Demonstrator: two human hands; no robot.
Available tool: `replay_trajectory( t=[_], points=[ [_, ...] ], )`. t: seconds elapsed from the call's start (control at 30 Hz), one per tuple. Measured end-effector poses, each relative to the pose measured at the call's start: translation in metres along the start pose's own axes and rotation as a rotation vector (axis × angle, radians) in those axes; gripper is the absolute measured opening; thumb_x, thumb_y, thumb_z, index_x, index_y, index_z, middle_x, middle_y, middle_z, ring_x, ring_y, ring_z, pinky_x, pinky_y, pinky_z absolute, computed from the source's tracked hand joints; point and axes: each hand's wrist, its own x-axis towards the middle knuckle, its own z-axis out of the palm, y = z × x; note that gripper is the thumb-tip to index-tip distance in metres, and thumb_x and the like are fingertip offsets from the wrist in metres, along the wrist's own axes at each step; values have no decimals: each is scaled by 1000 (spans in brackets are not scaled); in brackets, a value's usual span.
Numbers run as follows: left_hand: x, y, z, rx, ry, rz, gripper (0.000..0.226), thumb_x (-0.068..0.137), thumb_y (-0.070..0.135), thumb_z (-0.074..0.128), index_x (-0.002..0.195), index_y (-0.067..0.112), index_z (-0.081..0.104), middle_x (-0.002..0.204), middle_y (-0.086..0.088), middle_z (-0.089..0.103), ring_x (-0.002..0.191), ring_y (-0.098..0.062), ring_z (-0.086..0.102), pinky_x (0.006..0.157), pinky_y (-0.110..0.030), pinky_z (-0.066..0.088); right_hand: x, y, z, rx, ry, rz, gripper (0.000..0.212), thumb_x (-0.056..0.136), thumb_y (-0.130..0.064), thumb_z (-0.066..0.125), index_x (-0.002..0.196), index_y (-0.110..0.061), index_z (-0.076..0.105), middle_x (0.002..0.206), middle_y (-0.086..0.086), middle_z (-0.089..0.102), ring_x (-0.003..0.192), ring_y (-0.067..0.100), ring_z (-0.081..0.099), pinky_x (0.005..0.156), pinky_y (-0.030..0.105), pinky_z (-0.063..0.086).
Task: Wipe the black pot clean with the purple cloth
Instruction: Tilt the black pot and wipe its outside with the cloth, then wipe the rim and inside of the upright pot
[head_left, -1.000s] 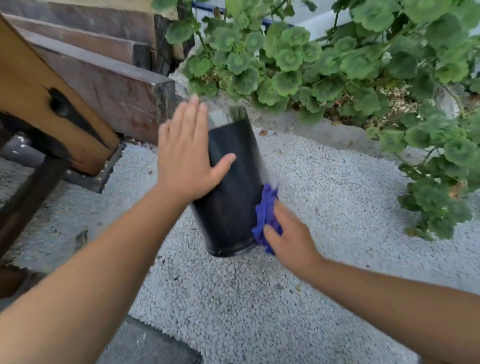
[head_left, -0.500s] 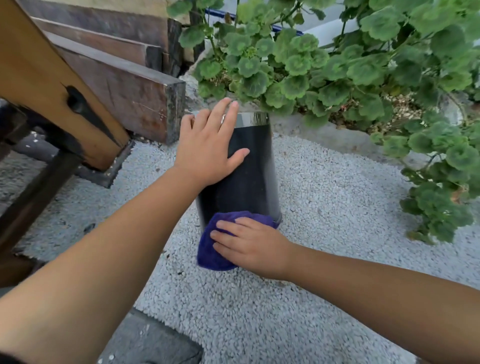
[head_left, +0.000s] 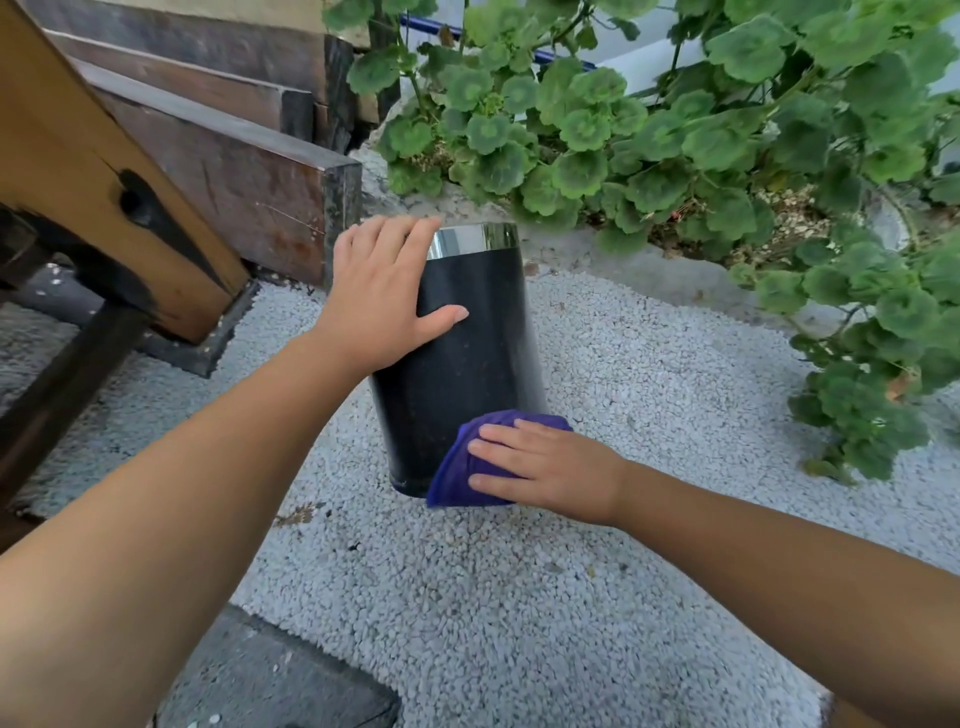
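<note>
A tall black pot (head_left: 467, 358) with a shiny metal rim stands on white gravel in the middle of the view, leaning slightly. My left hand (head_left: 384, 296) lies flat on its upper left side, fingers reaching the rim, steadying it. My right hand (head_left: 540, 465) presses the purple cloth (head_left: 457, 475) against the pot's lower right front, near the base. The cloth covers part of the bottom edge.
White gravel (head_left: 649, 374) surrounds the pot. A leafy green plant (head_left: 675, 119) fills the back and right. Dark wooden beams (head_left: 234, 171) and an orange-brown wooden post (head_left: 93, 171) stand at the left. A dark paving slab (head_left: 280, 680) lies at the near bottom.
My right hand swept the cloth from the pot's right side across its lower front, then slightly back right. My left hand stayed on the pot's upper left.
</note>
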Motion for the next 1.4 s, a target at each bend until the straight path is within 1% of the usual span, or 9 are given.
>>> replay_trajectory(
  t=[0.27,0.4,0.47,0.57,0.63,0.83,1.1,1.27,1.4],
  points=[
    [-30,-28,-1,-173,-58,-13,93,71,71,55,140,11,34,131,-11,44,126,-34,35,106,-49,24,-24,17,18,37,-151,143,72,75,-1,78,139,-21,52,152,14,41,140,33,38,107,45,42],
    [-44,-39,1,-212,-72,37,95,73,72,55,140,9,31,133,-14,40,131,-35,29,111,-50,19,-38,39,28,188,-166,546,59,87,-9,64,143,-18,47,157,15,31,144,33,31,113,36,29],
    [-46,-38,0,-216,-91,49,96,73,72,56,141,9,30,136,-14,39,134,-37,28,112,-52,19,-30,49,21,410,17,930,60,89,-14,60,146,-25,44,154,13,38,135,24,45,107,33,38],
    [-50,-35,-4,-234,-110,38,97,73,72,56,141,8,31,137,-15,40,135,-38,29,112,-53,20,9,60,-7,918,664,1462,52,84,-17,60,132,-35,56,107,-9,66,78,2,68,65,15,51],
    [-54,-32,-6,-262,-106,35,95,72,71,57,140,9,32,135,-15,40,133,-37,30,111,-53,22,37,70,-23,1105,865,1545,28,76,-25,54,100,-31,68,86,-5,67,73,18,66,58,26,49],
    [-73,-23,-6,-277,-37,74,91,71,66,61,136,10,32,129,-8,37,127,-37,34,108,-53,25,103,71,-51,1268,937,1449,15,71,-32,48,58,-29,55,56,-14,46,64,17,45,64,34,34],
    [-81,-13,-2,-252,49,86,89,70,61,65,135,6,38,129,-5,37,126,-35,35,105,-44,22,108,39,-72,962,830,1126,24,79,-30,58,98,-19,65,83,4,60,81,19,57,78,36,45],
    [-87,-2,-9,-278,55,76,79,74,53,62,134,6,40,129,-4,41,123,-35,40,99,-45,28,130,-8,-78,564,703,752,35,80,-31,62,108,-9,63,118,3,63,124,24,47,109,34,31],
    [-100,0,-17,-345,-31,180,72,81,44,59,141,13,35,138,-2,41,131,-26,37,104,-36,23,123,-13,-75,296,615,716,40,77,-40,65,104,-11,62,108,1,62,112,27,54,94,47,40]
  ],
)
